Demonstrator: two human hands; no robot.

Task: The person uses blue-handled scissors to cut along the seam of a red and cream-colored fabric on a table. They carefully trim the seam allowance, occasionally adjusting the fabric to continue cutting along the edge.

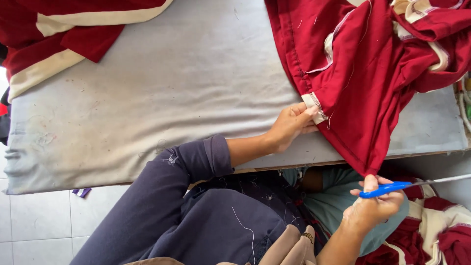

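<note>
My left hand (289, 126) pinches the cream-edged hem of a dark red garment (363, 73) at the near edge of the padded table (162, 93). The garment lies bunched on the table's right side, and a corner of it hangs down over the edge. My right hand (373, 208) is below the table edge, closed on a pair of blue-handled scissors (392, 187) whose blades point right. A hanging tip of the red cloth reaches just above that hand.
Another red and cream garment (59, 34) lies at the table's far left corner. More red and cream cloth (436, 230) is piled at the lower right near my lap. White floor tiles (39, 225) show at the lower left.
</note>
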